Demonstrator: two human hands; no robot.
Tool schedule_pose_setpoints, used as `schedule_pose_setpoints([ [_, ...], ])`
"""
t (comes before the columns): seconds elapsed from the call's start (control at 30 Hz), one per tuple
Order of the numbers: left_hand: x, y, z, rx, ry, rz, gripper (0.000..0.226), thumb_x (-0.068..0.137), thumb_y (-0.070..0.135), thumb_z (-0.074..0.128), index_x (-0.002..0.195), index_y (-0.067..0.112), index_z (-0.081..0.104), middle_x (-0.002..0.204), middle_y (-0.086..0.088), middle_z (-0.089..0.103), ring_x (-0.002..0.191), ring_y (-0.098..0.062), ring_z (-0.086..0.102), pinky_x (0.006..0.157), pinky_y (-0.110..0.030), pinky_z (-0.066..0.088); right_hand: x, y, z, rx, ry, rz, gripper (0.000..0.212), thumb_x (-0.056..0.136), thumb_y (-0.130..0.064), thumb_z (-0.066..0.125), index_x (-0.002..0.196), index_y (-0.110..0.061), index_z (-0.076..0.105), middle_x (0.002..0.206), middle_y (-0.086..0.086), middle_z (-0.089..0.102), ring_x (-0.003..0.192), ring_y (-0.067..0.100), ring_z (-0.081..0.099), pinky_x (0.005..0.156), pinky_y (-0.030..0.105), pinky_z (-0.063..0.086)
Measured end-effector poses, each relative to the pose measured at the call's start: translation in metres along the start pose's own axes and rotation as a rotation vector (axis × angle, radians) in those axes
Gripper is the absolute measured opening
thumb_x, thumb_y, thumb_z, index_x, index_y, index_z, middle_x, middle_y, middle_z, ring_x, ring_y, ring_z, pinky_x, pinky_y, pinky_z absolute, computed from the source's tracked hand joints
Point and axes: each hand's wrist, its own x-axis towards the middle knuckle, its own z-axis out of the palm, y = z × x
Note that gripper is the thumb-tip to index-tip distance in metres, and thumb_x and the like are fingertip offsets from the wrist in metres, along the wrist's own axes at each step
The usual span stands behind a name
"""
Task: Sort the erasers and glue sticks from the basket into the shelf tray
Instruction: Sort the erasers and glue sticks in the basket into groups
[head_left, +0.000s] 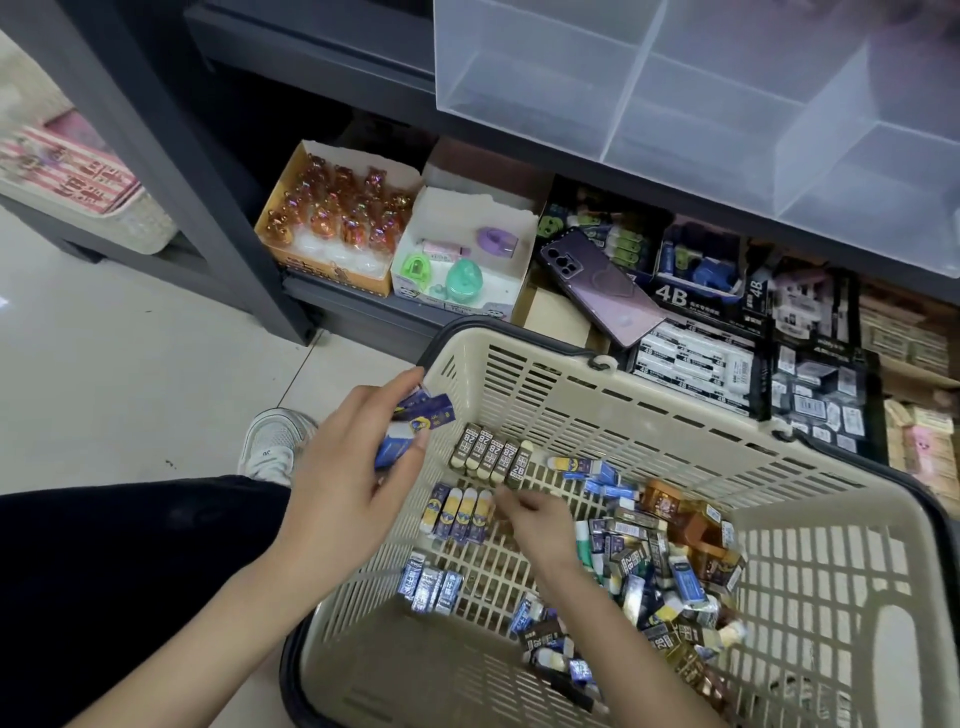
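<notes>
A beige plastic basket (810, 561) stands on the floor in front of me. Inside it lie a row of brown 2B erasers (491, 456), a row of yellow-and-blue erasers (460, 514), a row of blue-and-silver erasers (428, 584) and a loose heap of erasers and glue sticks (660, 582). My left hand (348, 478) hovers over the basket's left rim and grips several blue erasers (410, 428). My right hand (540, 525) reaches down into the basket, fingertips at the end of the yellow-and-blue row; whether it holds anything is hidden. A clear divided tray (701, 98) sits on the shelf above.
The low shelf holds a box of orange figurines (337, 213), a white box of pastel items (462, 254), a purple phone (597, 286) and black boxes of 4B erasers (696, 358). My shoe (275, 441) and dark-clothed knee are at the left, on a pale tiled floor.
</notes>
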Motion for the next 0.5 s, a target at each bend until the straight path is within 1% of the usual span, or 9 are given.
schedule_pose_setpoints([
  [0.07, -0.001, 0.005, 0.001, 0.041, -0.078, 0.033, 0.045, 0.091, 0.042, 0.040, 0.135, 0.032, 0.038, 0.105, 0.008, 0.053, 0.094, -0.004, 0.050, 0.076, -0.020, 0.041, -0.023, -0.030, -0.011, 0.290, -0.149, -0.047, 0.031, 0.093, -0.027, 0.056, 0.097, 0.002, 0.066, 0.078, 0.011, 0.068, 0.067, 0.021, 0.059, 0.058, 0.028, 0.049],
  [0.13, -0.003, 0.007, 0.004, 0.047, -0.163, 0.044, 0.047, 0.091, 0.043, 0.040, 0.137, 0.031, 0.039, 0.106, 0.008, 0.054, 0.095, -0.002, 0.049, 0.080, -0.011, 0.037, -0.047, -0.058, -0.022, 0.475, -0.300, -0.130, 0.035, 0.089, -0.028, 0.057, 0.109, -0.001, 0.062, 0.085, 0.011, 0.070, 0.075, 0.022, 0.064, 0.064, 0.030, 0.054],
  [0.2, -0.005, 0.008, 0.008, 0.030, -0.259, 0.027, 0.051, 0.090, 0.047, 0.039, 0.139, 0.033, 0.039, 0.113, 0.011, 0.052, 0.104, 0.000, 0.049, 0.086, -0.007, 0.034, -0.067, -0.076, -0.025, 0.477, -0.344, -0.246, 0.039, 0.080, -0.027, 0.062, 0.111, -0.003, 0.061, 0.082, 0.010, 0.069, 0.072, 0.021, 0.065, 0.063, 0.030, 0.055],
  [0.3, -0.011, 0.013, 0.013, -0.016, -0.359, -0.006, 0.052, 0.087, 0.054, 0.040, 0.137, 0.046, 0.032, 0.121, 0.019, 0.047, 0.117, 0.012, 0.036, 0.094, -0.001, 0.025, -0.079, -0.082, -0.027, 0.302, -0.278, -0.362, 0.019, 0.080, -0.015, 0.069, 0.096, -0.005, 0.066, 0.071, 0.007, 0.066, 0.062, 0.019, 0.059, 0.060, 0.028, 0.052],
  [0.37, -0.013, 0.017, 0.012, -0.095, -0.379, -0.083, 0.046, 0.091, 0.056, 0.046, 0.133, 0.054, 0.027, 0.127, 0.029, 0.040, 0.125, 0.017, 0.027, 0.101, -0.003, 0.019, -0.079, -0.079, -0.033, 0.341, -0.271, -0.317, 0.014, 0.078, -0.010, 0.069, 0.090, -0.003, 0.066, 0.069, 0.008, 0.064, 0.060, 0.017, 0.057, 0.058, 0.026, 0.051],
  [0.4, -0.014, 0.019, 0.011, -0.143, -0.353, -0.120, 0.043, 0.092, 0.053, 0.047, 0.131, 0.054, 0.030, 0.130, 0.030, 0.040, 0.126, 0.016, 0.030, 0.103, -0.006, 0.022, -0.077, -0.076, -0.038, 0.419, -0.278, -0.260, 0.015, 0.075, -0.010, 0.069, 0.087, -0.001, 0.066, 0.069, 0.010, 0.063, 0.060, 0.017, 0.057, 0.057, 0.025, 0.050],
  [0.43, -0.012, 0.021, 0.008, -0.186, -0.295, -0.152, 0.039, 0.090, 0.049, 0.048, 0.127, 0.054, 0.035, 0.128, 0.025, 0.046, 0.121, 0.015, 0.038, 0.100, -0.007, 0.028, -0.073, -0.070, -0.043, 0.511, -0.277, -0.191, 0.014, 0.072, -0.009, 0.068, 0.083, -0.001, 0.065, 0.070, 0.011, 0.062, 0.061, 0.018, 0.058, 0.057, 0.026, 0.050],
  [0.47, -0.010, 0.022, 0.003, -0.223, -0.217, -0.186, 0.035, 0.088, 0.044, 0.049, 0.120, 0.052, 0.040, 0.122, 0.017, 0.056, 0.109, 0.012, 0.049, 0.092, -0.006, 0.034, -0.068, -0.064, -0.048, 0.588, -0.273, -0.116, 0.009, 0.073, -0.006, 0.066, 0.080, -0.001, 0.063, 0.072, 0.013, 0.063, 0.063, 0.019, 0.059, 0.058, 0.027, 0.050],
  [0.5, -0.006, 0.024, -0.002, -0.249, -0.138, -0.219, 0.028, 0.089, 0.037, 0.051, 0.114, 0.050, 0.045, 0.110, 0.006, 0.064, 0.091, 0.003, 0.058, 0.080, -0.009, 0.039, -0.061, -0.056, -0.052, 0.623, -0.256, -0.038, 0.004, 0.075, -0.001, 0.064, 0.078, -0.001, 0.061, 0.074, 0.014, 0.063, 0.065, 0.020, 0.061, 0.060, 0.028, 0.051],
])
